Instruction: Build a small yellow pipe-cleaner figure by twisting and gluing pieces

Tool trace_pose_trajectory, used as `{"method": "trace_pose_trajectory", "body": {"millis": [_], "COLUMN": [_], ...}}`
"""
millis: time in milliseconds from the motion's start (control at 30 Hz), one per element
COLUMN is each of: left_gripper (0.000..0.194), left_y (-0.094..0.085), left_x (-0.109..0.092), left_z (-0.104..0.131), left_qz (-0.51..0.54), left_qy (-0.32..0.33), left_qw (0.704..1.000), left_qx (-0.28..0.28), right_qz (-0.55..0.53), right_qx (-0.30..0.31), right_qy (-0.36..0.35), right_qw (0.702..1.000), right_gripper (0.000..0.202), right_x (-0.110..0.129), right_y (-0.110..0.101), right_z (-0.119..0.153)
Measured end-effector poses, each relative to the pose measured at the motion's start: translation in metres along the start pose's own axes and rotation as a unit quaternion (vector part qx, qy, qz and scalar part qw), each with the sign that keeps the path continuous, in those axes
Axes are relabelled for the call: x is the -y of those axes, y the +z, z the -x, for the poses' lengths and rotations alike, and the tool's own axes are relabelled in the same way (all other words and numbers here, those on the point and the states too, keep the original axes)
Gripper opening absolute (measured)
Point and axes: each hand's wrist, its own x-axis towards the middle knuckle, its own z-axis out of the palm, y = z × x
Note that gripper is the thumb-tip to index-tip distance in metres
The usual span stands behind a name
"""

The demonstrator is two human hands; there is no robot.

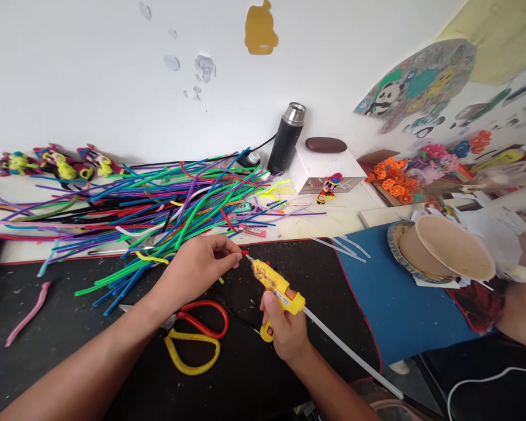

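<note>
My right hand (284, 327) is wrapped round the grip of a yellow hot glue gun (272, 279), stained dark near its nozzle. A long whitish glue stick (350, 351) juts from the gun's back end. The nozzle points up and left, at the fingertips of my left hand (206, 260). Those fingers are pinched on a small red piece (245, 252), apparently pipe cleaner, right at the nozzle tip; most of it is hidden. Beneath my left wrist lie scissors (197, 336) with one red and one yellow handle. A short pink pipe cleaner (30, 313) rests at the left.
A heap of coloured pipe cleaners (193, 204) spreads behind my hands. Further back stand a black thermos (286, 139), a white box (326, 169) and a small figure (328, 188). Clear glue sticks (346, 248) and a beige bowl (456, 248) are rightward, near another person's arm (523, 304).
</note>
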Motion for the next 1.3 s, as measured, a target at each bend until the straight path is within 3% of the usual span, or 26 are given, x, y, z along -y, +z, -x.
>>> {"method": "trace_pose_trajectory", "body": {"millis": [1300], "left_gripper": [0.02], "left_y": [0.0031], "left_x": [-0.0019], "left_z": [0.0011], "left_qz": [0.013], "left_qy": [0.0], "left_qw": [1.0], "left_qx": [-0.001], "right_qz": [0.026], "right_qx": [0.011], "right_qy": [-0.037], "right_qw": [0.999], "right_gripper": [0.052], "right_x": [-0.0026], "right_y": [-0.0004], "right_z": [-0.0006]}}
